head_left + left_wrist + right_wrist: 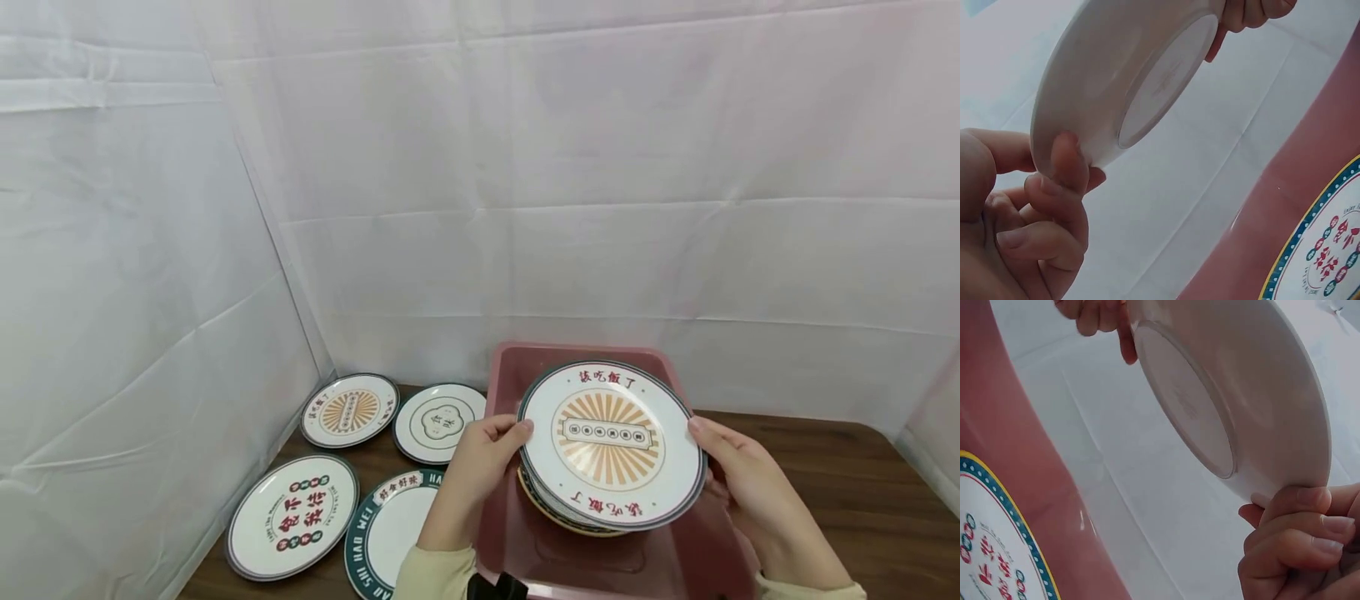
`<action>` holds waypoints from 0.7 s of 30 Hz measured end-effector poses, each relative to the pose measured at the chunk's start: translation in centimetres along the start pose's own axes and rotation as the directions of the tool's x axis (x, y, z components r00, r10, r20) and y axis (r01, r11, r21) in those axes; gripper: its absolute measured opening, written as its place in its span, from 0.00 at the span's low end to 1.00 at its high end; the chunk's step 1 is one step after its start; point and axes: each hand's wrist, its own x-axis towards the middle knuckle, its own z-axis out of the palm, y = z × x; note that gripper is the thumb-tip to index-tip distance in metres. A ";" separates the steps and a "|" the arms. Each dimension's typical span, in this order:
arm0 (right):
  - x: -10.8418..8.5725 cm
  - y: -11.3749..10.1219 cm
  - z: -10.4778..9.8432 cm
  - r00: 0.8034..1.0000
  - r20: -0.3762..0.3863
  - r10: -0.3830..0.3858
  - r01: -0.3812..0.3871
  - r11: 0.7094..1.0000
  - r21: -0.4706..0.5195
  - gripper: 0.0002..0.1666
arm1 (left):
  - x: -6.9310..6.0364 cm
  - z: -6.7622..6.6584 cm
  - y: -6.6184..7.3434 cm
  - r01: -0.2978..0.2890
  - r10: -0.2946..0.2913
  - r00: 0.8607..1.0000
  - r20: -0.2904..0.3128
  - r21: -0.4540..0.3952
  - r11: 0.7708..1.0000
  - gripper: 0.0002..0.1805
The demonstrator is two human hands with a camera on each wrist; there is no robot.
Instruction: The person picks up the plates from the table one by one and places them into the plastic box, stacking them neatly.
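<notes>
1. Holding a round plate (609, 442) at opposite edges, I have both grips on it: my left grip (482, 457) at one side, my right grip (741, 468) at the other.
2. My left thumb lies over the rim while the fingers bend behind it; that grip is closed on the edge, only a plate's thickness apart.
3. My right grip pinches its side likewise, thumb in front, fingers curled at the back.
4. The plate is raised above a pink tray (573, 352), tilted with its face towards my head; it shows an orange sunburst, red characters and a dark rim. Both wrist views show its pale underside and round foot ring.
5. Below it in the tray, clear of it, lies a yellow-edged plate (1341, 240) with a dotted blue-green band and red characters.
6. Left of the tray, four plates lie on the brown worktop (821, 454): a sunburst plate (350, 411), a plate with a cloud-shaped outline (439, 423), a red-lettered plate (293, 518) and, partly hidden by my left arm, a green-banded plate (397, 529).
7. White cloth (600, 167) hangs behind.
</notes>
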 end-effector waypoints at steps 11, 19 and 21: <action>3.2 -0.5 -0.3 0.990 -0.144 0.004 -0.041 0.965 -0.260 0.23 | 3.9 1.9 -1.0 -0.028 0.050 0.976 -0.214 0.104 0.994 0.11; 5.8 1.1 -1.1 0.970 -0.233 0.072 -0.175 0.870 -0.461 0.33 | 5.8 3.2 -3.4 0.069 -0.009 0.968 -0.250 0.232 0.970 0.11; 6.6 1.9 -1.3 0.964 -0.254 0.077 -0.196 0.851 -0.487 0.32 | 6.2 3.4 -3.7 0.125 -0.064 0.971 -0.231 0.261 0.957 0.13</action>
